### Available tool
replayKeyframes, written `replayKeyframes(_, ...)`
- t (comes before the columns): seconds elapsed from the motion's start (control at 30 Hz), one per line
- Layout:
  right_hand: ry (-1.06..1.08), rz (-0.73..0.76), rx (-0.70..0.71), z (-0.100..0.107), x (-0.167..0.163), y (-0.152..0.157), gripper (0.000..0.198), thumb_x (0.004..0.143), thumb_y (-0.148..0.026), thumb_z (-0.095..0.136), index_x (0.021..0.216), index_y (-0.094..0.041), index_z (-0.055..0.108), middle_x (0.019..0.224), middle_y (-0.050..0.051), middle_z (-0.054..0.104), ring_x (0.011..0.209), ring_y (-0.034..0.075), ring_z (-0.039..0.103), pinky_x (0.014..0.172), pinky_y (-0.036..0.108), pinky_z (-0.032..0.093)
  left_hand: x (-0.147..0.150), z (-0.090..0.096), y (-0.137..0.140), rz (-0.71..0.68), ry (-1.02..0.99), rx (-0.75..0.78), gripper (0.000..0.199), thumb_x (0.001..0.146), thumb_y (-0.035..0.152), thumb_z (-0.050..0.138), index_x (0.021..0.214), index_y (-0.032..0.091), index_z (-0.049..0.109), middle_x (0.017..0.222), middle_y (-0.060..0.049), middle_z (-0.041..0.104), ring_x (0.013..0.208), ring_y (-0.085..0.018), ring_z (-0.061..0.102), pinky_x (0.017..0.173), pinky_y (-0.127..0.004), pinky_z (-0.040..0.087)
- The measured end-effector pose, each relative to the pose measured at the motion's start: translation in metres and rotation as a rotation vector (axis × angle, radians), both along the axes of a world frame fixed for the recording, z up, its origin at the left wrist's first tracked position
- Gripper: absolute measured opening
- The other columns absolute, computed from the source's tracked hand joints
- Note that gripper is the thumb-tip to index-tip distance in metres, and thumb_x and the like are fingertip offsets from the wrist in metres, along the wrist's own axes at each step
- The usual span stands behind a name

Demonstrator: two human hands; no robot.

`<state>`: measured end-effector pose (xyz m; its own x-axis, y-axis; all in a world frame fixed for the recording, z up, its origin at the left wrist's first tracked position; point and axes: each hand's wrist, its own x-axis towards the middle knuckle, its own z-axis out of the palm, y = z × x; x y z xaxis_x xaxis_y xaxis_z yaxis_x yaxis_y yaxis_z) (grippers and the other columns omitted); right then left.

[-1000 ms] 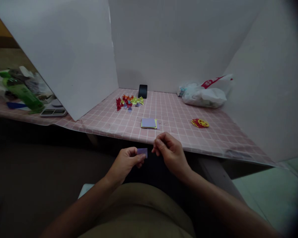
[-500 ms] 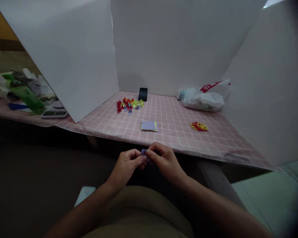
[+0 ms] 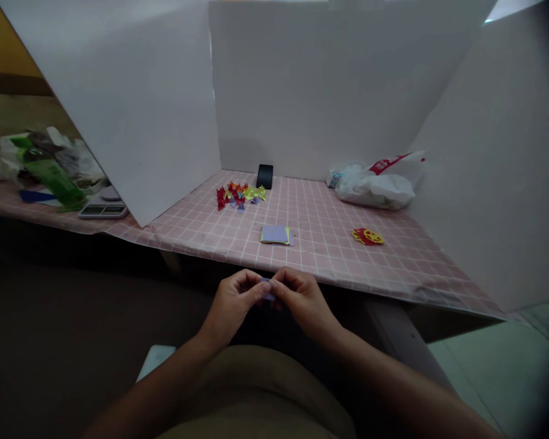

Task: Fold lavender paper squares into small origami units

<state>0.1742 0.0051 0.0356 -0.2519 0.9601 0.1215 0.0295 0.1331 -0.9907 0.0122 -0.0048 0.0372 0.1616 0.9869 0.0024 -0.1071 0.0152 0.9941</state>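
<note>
Just off the table's front edge, my left hand [image 3: 236, 300] and my right hand [image 3: 301, 297] meet, thumbs and fingers pinching one small folded purple paper [image 3: 268, 297]. Most of the paper is hidden behind my thumbs and fingertips. Beyond the hands, a stack of square coloured paper [image 3: 275, 234] lies on the table, a purple sheet on top and yellow edges showing. Farther back to the left is a cluster of small folded paper pieces [image 3: 240, 194] in red, orange, yellow and purple.
A pink checked cloth covers the table [image 3: 320, 244]. Red and yellow cut-out shapes [image 3: 368, 236] lie at right, with a white plastic bag [image 3: 375, 188] behind. A black phone-like object [image 3: 265, 176] leans at the back. White panels [image 3: 348, 85] enclose the area. At far left are a green bottle [image 3: 55, 180] and a scale [image 3: 103, 211].
My fingertips have drawn closer together over the purple paper, which shows lower between them now. The view has shifted slightly; the things on the table stay put.
</note>
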Motion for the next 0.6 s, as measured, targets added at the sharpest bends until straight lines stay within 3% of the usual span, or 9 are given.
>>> replayKeyframes(0.13, -0.013, 0.045, -0.011, 0.0004, -0.0013, -0.0016, 0.031, 0.086, -0.043, 0.067, 0.07, -0.017, 0.059, 0.057, -0.002, 0.058, 0.052, 0.01, 0.051, 0.052, 0.024, 0.038, -0.0006, 0.0013, 0.0, 0.044, 0.068, 0.059, 0.028, 0.08, 0.037, 0.072, 0.066, 0.016, 0.061, 0.062, 0.002, 0.057, 0.061, -0.012, 0.05, 0.061, -0.024, 0.04)
replayKeyframes(0.37, 0.005, 0.066, -0.02, 0.0061, 0.0005, -0.0026, 0.028, 0.086, -0.039, 0.064, 0.07, -0.018, 0.057, 0.058, -0.002, 0.058, 0.051, 0.01, 0.05, 0.051, 0.024, 0.037, 0.0024, 0.0008, -0.0009, 0.066, 0.052, 0.075, 0.038, 0.089, 0.044, 0.061, 0.064, 0.017, 0.054, 0.058, 0.004, 0.05, 0.056, -0.01, 0.046, 0.055, -0.022, 0.037)
replayKeyframes(0.47, -0.007, 0.016, 0.007, 0.0052, 0.0014, -0.002, 0.026, 0.087, -0.038, 0.063, 0.071, -0.018, 0.058, 0.058, -0.002, 0.057, 0.052, 0.01, 0.05, 0.052, 0.024, 0.037, 0.0033, 0.003, -0.0018, 0.026, 0.07, 0.066, 0.04, 0.09, 0.05, 0.056, 0.069, 0.016, 0.058, 0.06, 0.003, 0.055, 0.056, -0.011, 0.049, 0.055, -0.023, 0.04)
replayKeyframes(0.6, 0.004, -0.041, 0.041, 0.0026, 0.0002, -0.0022, 0.028, 0.088, -0.038, 0.063, 0.07, -0.017, 0.058, 0.058, -0.003, 0.055, 0.052, 0.01, 0.048, 0.052, 0.024, 0.036, 0.0051, 0.001, -0.0032, -0.063, 0.061, 0.021, 0.034, 0.083, 0.046, 0.065, 0.071, 0.015, 0.063, 0.064, 0.0, 0.06, 0.057, -0.011, 0.051, 0.056, -0.024, 0.043)
